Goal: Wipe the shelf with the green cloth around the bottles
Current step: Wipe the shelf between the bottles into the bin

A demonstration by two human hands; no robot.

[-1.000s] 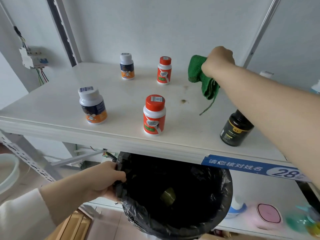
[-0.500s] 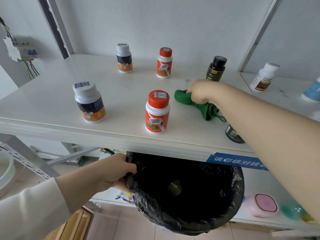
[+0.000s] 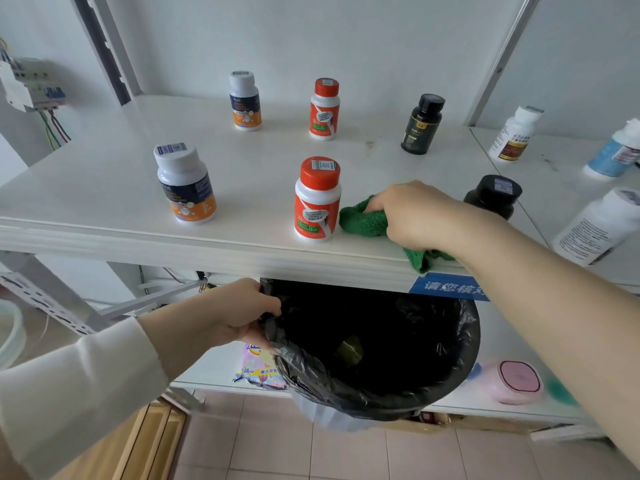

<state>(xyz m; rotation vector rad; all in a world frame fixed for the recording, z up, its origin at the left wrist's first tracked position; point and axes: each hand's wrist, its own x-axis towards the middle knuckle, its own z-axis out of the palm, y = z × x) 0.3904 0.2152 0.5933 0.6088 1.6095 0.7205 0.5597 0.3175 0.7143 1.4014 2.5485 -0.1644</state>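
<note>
My right hand [image 3: 412, 213] presses the green cloth [image 3: 363, 220] onto the white shelf [image 3: 104, 188] near its front edge, right beside the front red-capped bottle [image 3: 317, 199]. A corner of the cloth hangs over the edge. Behind stand a second red-capped bottle [image 3: 323, 109], two white and orange bottles [image 3: 185, 185] [image 3: 244, 102] and two black bottles [image 3: 422, 124] [image 3: 493, 195]. My left hand [image 3: 239, 313] grips the rim of a bin lined with a black bag [image 3: 377, 351], held just below the shelf edge.
A small brown stain [image 3: 370, 144] marks the shelf near the far black bottle. More white bottles [image 3: 516, 133] stand on the neighbouring shelf to the right. A blue label strip [image 3: 446, 287] is on the shelf front. A breaker box [image 3: 31, 84] with wires hangs at left.
My right hand has swept the green cloth from the back of the shelf forward to the front edge beside the front red-capped bottle. The left hand keeps holding the bin.
</note>
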